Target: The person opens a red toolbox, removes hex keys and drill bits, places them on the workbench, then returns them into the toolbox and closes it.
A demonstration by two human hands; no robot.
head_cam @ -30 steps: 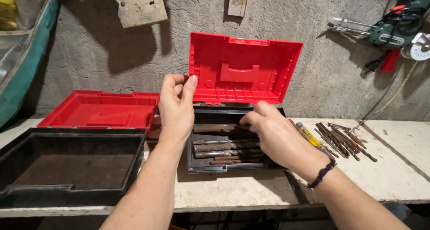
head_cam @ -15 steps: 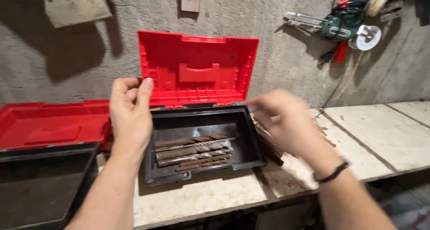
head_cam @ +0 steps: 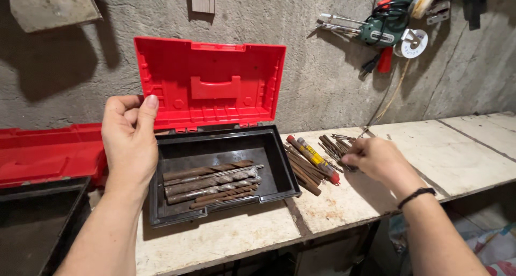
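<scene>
A small toolbox with a black tray point(head_cam: 280, 175) stands on the workbench, its red lid point(head_cam: 209, 82) upright against the wall. Several rusty drill bits point(head_cam: 212, 182) lie inside it. My left hand point(head_cam: 129, 144) hovers over the tray's left rim with its thumb beside the lid's lower corner, fingers loose and holding nothing. My right hand point(head_cam: 376, 158) reaches into a loose pile of drill bits point(head_cam: 310, 165) on the bench to the right of the box. Its fingertips pinch a thin bit point(head_cam: 339, 156) at the pile's right side.
A larger toolbox sits at the left, with a red lid point(head_cam: 48, 152) and a deep black tray point(head_cam: 32, 227). A green power tool point(head_cam: 384, 28) with a cord hangs on the concrete wall. The white bench point(head_cam: 457, 152) runs on to the right.
My right hand left the small box and moved right to the pile of bits on the bench. The view swung right, and my left hand stayed at the box's left rim.
</scene>
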